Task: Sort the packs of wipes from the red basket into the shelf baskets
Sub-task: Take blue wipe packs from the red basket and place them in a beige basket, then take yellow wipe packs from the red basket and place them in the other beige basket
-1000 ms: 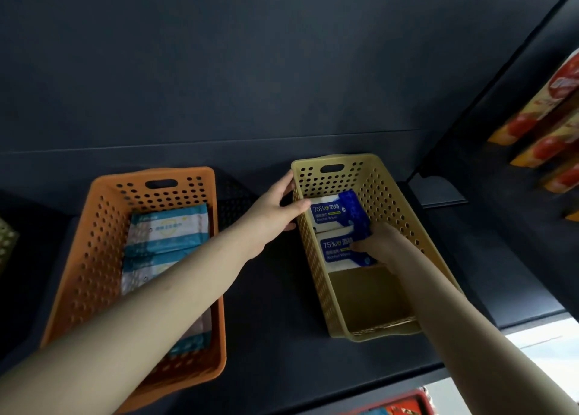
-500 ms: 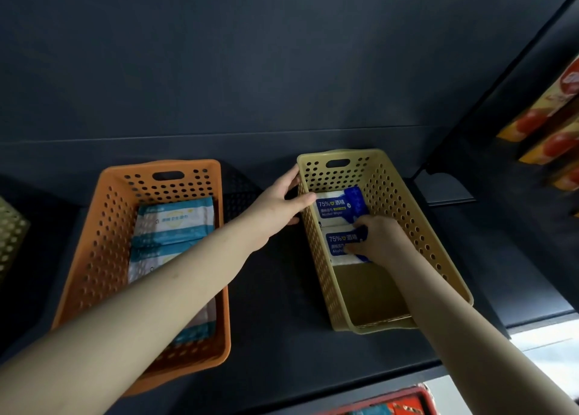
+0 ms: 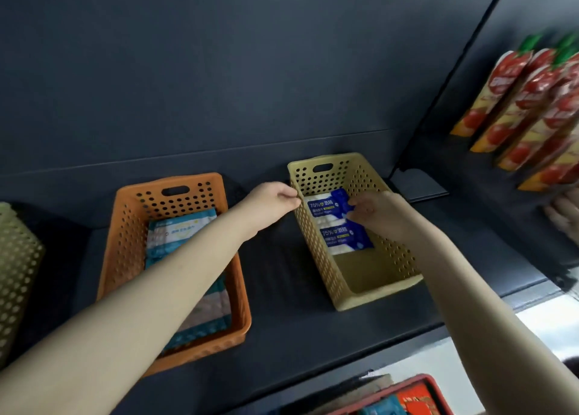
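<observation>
Packs of wipes, blue with white "75%" print, two in all, flat on the floor of the yellow basket [image 3: 377, 292], one behind the other. Far blue pack [image 3: 324, 208] close against the end wall at 12 o'clock, near blue pack [image 3: 344, 241] just beside it toward 6 o'clock; edges either touching or overlapping, impossible to tell which. Right hand [image 3: 380, 214] reaching over the basket's side wall from 3 o'clock, fingertips [image 3: 354, 202] pinching the right end of the far blue pack, that corner raised a little. Left hand [image 3: 270, 201] at 9 o'clock of the same basket, fingers curled, gripping the left rim close to the far corner. Orange basket [image 3: 125, 236] farther out at 9 o'clock, apart from the yellow one on the same dark shelf [image 3: 282, 336], holding teal-and-white packs [image 3: 181, 230] laid lengthwise and partly hidden under the left forearm. Pale perforated basket [image 3: 15, 273] beyond that at 9 o'clock, cut off by the edge of view. Red basket [image 3: 421, 381] at 6 o'clock, below the shelf's front edge, only its far rim showing, with coloured packs inside too blurred to make out. Red-and-yellow cartons [image 3: 517, 101] with tomato-like pictures at 2 o'clock on the neighbouring shelf section, leaning in a row, also blurred.
</observation>
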The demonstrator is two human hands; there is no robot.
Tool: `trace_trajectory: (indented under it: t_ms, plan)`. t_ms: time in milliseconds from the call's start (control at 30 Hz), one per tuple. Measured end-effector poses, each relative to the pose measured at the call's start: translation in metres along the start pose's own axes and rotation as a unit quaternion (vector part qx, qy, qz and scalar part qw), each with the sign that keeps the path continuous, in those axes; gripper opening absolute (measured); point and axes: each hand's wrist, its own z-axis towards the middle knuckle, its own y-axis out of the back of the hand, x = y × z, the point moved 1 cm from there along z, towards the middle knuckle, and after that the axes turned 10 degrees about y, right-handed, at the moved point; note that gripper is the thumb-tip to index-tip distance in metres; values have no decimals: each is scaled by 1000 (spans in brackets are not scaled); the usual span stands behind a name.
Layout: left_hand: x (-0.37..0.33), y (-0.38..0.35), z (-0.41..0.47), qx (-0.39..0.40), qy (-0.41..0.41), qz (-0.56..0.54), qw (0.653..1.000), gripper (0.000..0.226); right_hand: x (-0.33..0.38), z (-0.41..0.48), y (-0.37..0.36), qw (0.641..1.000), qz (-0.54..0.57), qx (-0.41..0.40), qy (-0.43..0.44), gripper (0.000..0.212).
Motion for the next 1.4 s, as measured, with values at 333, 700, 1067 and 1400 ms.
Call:
trace_trajectory:
  t_ms: [333, 700, 1067, 1400]
  plan:
    - [73, 14, -184, -7, -225, 39, 974, 16, 95, -219, -55, 967, 21, -252, 45, 20]
    - [265, -89, -306, 153, -98, 113, 977, 17, 71, -426, -276, 967, 128, -106, -193, 13]
    - [311, -238, -262, 199, 35, 139, 969, 15, -77, -467, -319, 925, 178, -80, -326, 18]
    - [360, -412, -161, 170, 159, 134, 963, 28, -262, -398, -393, 917, 217, -3, -335, 19]
